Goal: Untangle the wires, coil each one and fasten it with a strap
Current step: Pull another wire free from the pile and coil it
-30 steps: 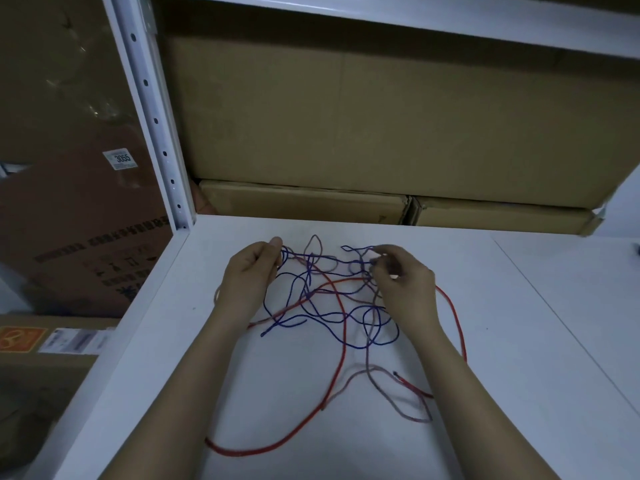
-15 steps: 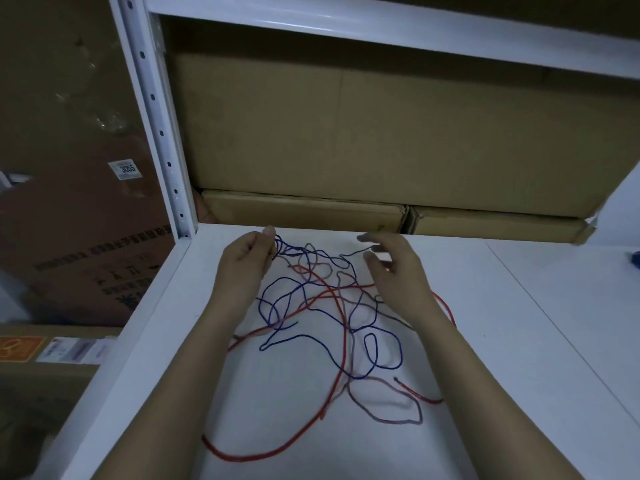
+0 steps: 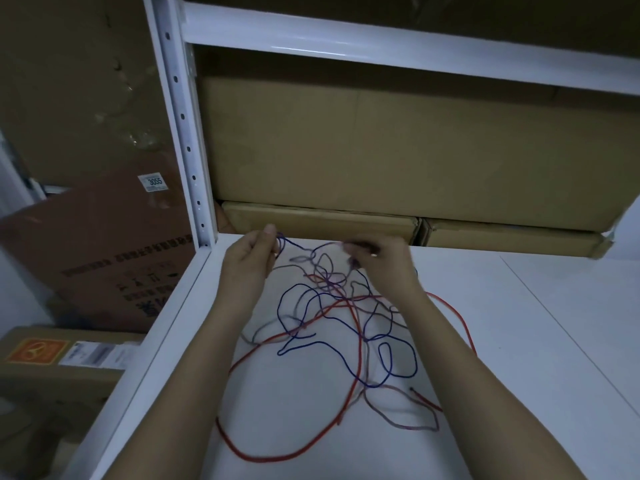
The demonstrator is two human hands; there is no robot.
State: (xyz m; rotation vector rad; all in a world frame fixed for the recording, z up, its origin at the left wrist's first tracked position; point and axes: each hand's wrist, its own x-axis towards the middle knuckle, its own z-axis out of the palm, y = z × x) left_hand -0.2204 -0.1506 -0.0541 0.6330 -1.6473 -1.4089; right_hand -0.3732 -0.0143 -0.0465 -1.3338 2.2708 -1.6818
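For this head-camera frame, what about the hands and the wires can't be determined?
- Right hand: fingertips motion-blurred, so which strand it pinches is unclear.
- Left hand: seen from the back; its grip on the blue wire is hidden by its own fingers.
- Red wire: part of its run passes under the right forearm.
- Pinkish-grey wire: lost in the dim knot.
- Straps: none visible.
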